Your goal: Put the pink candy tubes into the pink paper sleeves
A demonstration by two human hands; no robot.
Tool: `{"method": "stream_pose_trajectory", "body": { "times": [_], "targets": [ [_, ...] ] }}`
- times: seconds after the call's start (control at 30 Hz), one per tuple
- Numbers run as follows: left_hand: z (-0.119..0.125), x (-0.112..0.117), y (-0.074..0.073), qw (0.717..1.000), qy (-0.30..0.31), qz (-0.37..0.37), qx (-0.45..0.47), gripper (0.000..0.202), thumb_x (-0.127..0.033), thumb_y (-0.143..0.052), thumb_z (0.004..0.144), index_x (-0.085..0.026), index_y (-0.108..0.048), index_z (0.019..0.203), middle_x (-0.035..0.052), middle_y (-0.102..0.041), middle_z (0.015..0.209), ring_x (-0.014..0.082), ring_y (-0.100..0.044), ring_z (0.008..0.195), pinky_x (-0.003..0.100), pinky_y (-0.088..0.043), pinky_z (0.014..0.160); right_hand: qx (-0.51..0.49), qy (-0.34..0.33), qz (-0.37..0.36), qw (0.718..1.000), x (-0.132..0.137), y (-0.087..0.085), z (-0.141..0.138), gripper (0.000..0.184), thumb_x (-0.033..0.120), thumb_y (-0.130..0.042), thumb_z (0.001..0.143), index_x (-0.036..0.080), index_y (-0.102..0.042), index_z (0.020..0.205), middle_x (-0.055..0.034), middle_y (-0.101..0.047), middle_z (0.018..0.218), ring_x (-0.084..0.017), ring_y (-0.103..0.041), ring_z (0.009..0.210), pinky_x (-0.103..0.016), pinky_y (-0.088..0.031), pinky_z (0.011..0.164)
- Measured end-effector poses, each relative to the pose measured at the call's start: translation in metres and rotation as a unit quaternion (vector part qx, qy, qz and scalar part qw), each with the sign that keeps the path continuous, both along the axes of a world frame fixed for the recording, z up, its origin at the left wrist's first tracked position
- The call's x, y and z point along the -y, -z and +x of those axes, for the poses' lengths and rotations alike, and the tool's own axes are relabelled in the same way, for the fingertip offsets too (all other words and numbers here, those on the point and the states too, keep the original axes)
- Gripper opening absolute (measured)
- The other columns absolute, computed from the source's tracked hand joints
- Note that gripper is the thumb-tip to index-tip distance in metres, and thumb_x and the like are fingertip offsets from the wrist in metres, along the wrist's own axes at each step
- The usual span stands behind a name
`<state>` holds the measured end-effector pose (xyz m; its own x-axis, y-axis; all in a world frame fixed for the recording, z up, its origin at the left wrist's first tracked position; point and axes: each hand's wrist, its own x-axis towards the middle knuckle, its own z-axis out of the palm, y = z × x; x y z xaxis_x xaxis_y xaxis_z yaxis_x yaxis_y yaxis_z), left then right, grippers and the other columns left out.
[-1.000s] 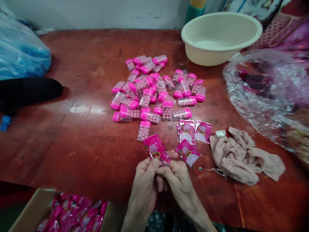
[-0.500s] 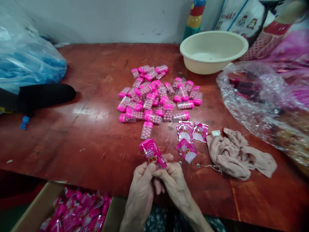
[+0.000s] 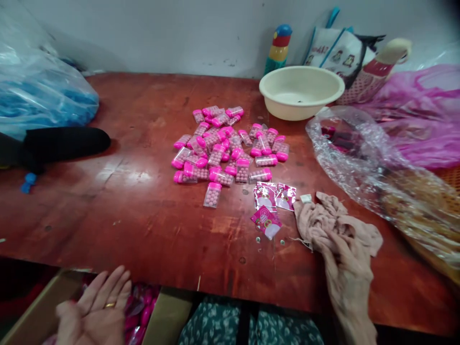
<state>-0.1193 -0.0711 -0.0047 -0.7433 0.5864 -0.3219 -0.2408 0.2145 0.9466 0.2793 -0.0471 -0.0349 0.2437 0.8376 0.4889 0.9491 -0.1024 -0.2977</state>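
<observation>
My left hand (image 3: 102,311) is held palm up with fingers stretched over the cardboard box (image 3: 170,311) at the lower left, nothing in it. Beneath it in the box lie several pink packed pieces (image 3: 145,306), partly hidden. On the right, my right hand (image 3: 348,273) rests its fingertips on a crumpled beige cloth (image 3: 328,215), fingers apart. Left of the cloth are several pink printed wrapper sleeves (image 3: 266,221), one lying askew. Small clear bottles with pink caps and pale pink balls (image 3: 212,195) are heaped mid-table, one of them nearest me.
A cream basin (image 3: 302,93) and a colourful bottle (image 3: 278,48) stand by the wall. Clear plastic wrap (image 3: 359,163) and a pink bag (image 3: 427,105) occupy the right side. At left are a bag of blue things (image 3: 46,100) and a black-covered bar (image 3: 68,143).
Both hands have parted. The wrapped bottle they held together is no longer in view; the left hand has moved down-left over the box, the right hand rightward onto the cloth.
</observation>
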Motion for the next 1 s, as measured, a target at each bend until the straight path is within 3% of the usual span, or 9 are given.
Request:
{"method": "stream_pose_trajectory", "body": {
  "times": [0.07, 0.13, 0.2, 0.27, 0.37, 0.47, 0.6, 0.8, 1.0],
  "targets": [
    [0.031, -0.012, -0.007, 0.997, -0.03, 0.019, 0.068, 0.027, -0.048, -0.062, 0.072, -0.022, -0.066, 0.08, -0.0009, -0.072, 0.082, 0.0194, -0.061, 0.093, 0.036, -0.042, 0.094, -0.009, -0.003, 0.024, 1.0, -0.004, 0.006, 0.002, 0.043, 0.043, -0.042, 0.091, 0.009, -0.068, 0.097, -0.0129, -0.06, 0.085, -0.028, -0.054, 0.091, -0.042, -0.045, 0.083],
    [0.07, -0.026, -0.015, 0.997, 0.026, 0.037, 0.07, 0.022, -0.037, -0.067, 0.07, -0.018, -0.067, 0.081, 0.0015, -0.072, 0.076, 0.0165, -0.064, 0.079, 0.029, -0.049, 0.077, -0.011, 0.009, 0.042, 0.999, -0.01, 0.005, 0.0, 0.036, 0.038, -0.044, 0.091, 0.012, -0.068, 0.086, -0.0105, -0.06, 0.08, -0.026, -0.054, 0.087, -0.041, -0.045, 0.082],
    [0.107, -0.037, -0.018, 0.988, 0.135, 0.031, 0.073, 0.022, -0.033, -0.07, 0.069, -0.016, -0.068, 0.082, 0.0045, -0.073, 0.076, 0.0175, -0.065, 0.072, 0.027, -0.05, 0.067, -0.013, 0.031, 0.05, 0.998, -0.017, 0.0, -0.004, 0.036, 0.035, -0.042, 0.092, 0.014, -0.066, 0.076, -0.0097, -0.059, 0.076, -0.025, -0.052, 0.085, -0.042, -0.044, 0.082],
    [0.135, -0.045, -0.018, 0.964, 0.259, 0.021, 0.053, 0.02, -0.03, -0.068, 0.072, -0.015, -0.069, 0.087, 0.0068, -0.073, 0.083, 0.0188, -0.066, 0.077, 0.028, -0.05, 0.07, -0.011, 0.061, 0.061, 0.996, -0.023, -0.007, -0.013, 0.036, 0.034, -0.042, 0.092, 0.014, -0.065, 0.073, -0.0126, -0.059, 0.082, -0.028, -0.05, 0.092, -0.046, -0.04, 0.084],
    [0.161, -0.057, -0.012, 0.926, 0.378, 0.018, -0.021, 0.019, -0.029, -0.064, 0.077, -0.016, -0.07, 0.09, 0.0074, -0.073, 0.089, 0.0203, -0.066, 0.084, 0.029, -0.049, 0.078, -0.027, 0.073, 0.074, 0.994, -0.031, -0.014, -0.037, 0.032, 0.037, -0.046, 0.09, 0.013, -0.067, 0.089, -0.0169, -0.056, 0.101, -0.031, -0.046, 0.101, -0.05, -0.037, 0.087],
    [0.171, -0.069, -0.003, 0.91, 0.403, 0.03, -0.09, 0.018, -0.029, -0.062, 0.079, -0.017, -0.069, 0.089, 0.0062, -0.072, 0.089, 0.0203, -0.065, 0.084, 0.028, -0.048, 0.077, -0.088, -0.019, 0.005, 0.996, -0.041, -0.015, -0.068, 0.025, 0.037, -0.051, 0.087, 0.016, -0.065, 0.091, -0.0134, -0.058, 0.097, -0.029, -0.048, 0.095, -0.047, -0.041, 0.083],
    [0.173, -0.075, 0.005, 0.9, 0.416, 0.022, -0.13, 0.018, -0.03, -0.059, 0.08, -0.017, -0.069, 0.089, 0.0056, -0.071, 0.087, 0.0198, -0.064, 0.082, 0.028, -0.047, 0.075, -0.103, -0.039, -0.055, 0.992, -0.052, -0.011, -0.091, 0.018, 0.025, -0.051, 0.087, 0.017, -0.059, 0.072, -0.0131, -0.057, 0.094, -0.035, -0.045, 0.106, -0.055, -0.035, 0.089],
    [0.173, -0.078, 0.009, 0.897, 0.417, 0.023, -0.143, 0.017, -0.029, -0.059, 0.08, -0.017, -0.069, 0.088, 0.005, -0.07, 0.084, 0.0188, -0.063, 0.077, 0.027, -0.047, 0.071, -0.15, -0.028, -0.025, 0.988, -0.055, -0.002, -0.087, 0.012, 0.023, -0.053, 0.086, 0.017, -0.062, 0.091, -0.0081, -0.062, 0.087, -0.031, -0.05, 0.101, -0.053, -0.035, 0.092],
    [0.178, -0.082, 0.011, 0.9, 0.41, 0.037, -0.143, 0.014, -0.027, -0.062, 0.077, -0.018, -0.07, 0.084, 0.0048, -0.069, 0.082, 0.0188, -0.063, 0.075, 0.028, -0.047, 0.07, -0.172, -0.019, 0.019, 0.985, -0.058, 0.007, -0.086, 0.019, 0.023, -0.051, 0.088, 0.019, -0.068, 0.079, -0.0094, -0.062, 0.082, -0.03, -0.054, 0.096, -0.049, -0.04, 0.084]
  ]
}}
